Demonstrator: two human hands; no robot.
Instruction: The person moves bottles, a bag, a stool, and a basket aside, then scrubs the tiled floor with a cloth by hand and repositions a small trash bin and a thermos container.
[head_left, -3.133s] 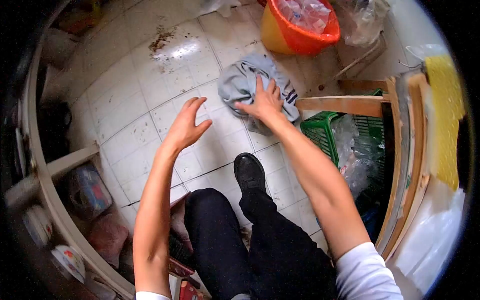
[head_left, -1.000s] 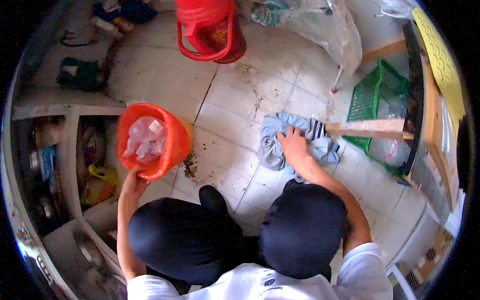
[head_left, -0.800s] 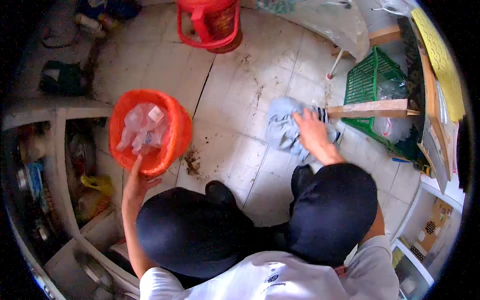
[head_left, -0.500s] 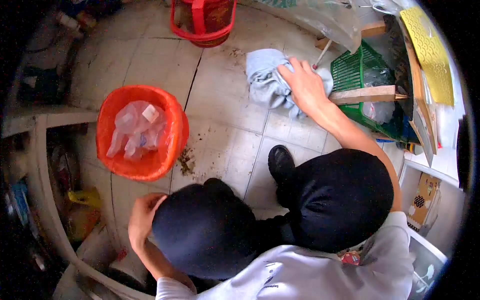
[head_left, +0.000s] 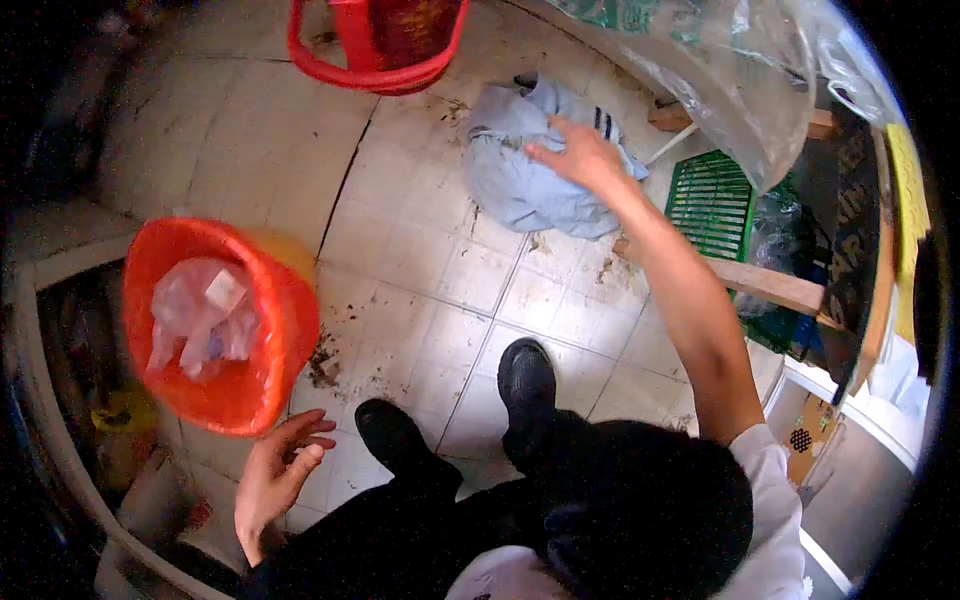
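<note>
My right hand (head_left: 580,155) presses down on a bunched light blue-grey cloth (head_left: 530,180) on the tiled floor, its fingertips sunk into the folds. Dark stripes show on the cloth's right side. My left hand (head_left: 280,475) hangs in front of my left leg with fingers parted and nothing in them. Just beyond it stands an orange-red bin (head_left: 290,330), holding crumpled translucent plastic (head_left: 200,315) and a small white piece. Dark dirt (head_left: 325,365) lies on the tiles between the bin and my shoes.
A red basket-like container (head_left: 380,70) stands at the top. On the right are a green plastic crate (head_left: 710,200), a wooden bar (head_left: 770,287) and hanging clear plastic sheeting (head_left: 720,90). A shelf frame (head_left: 75,262) runs along the left.
The cloth has spread wider and shifted slightly left under my right hand. My left hand has come off the knee and its fingers have opened. The view has shifted and tilted.
</note>
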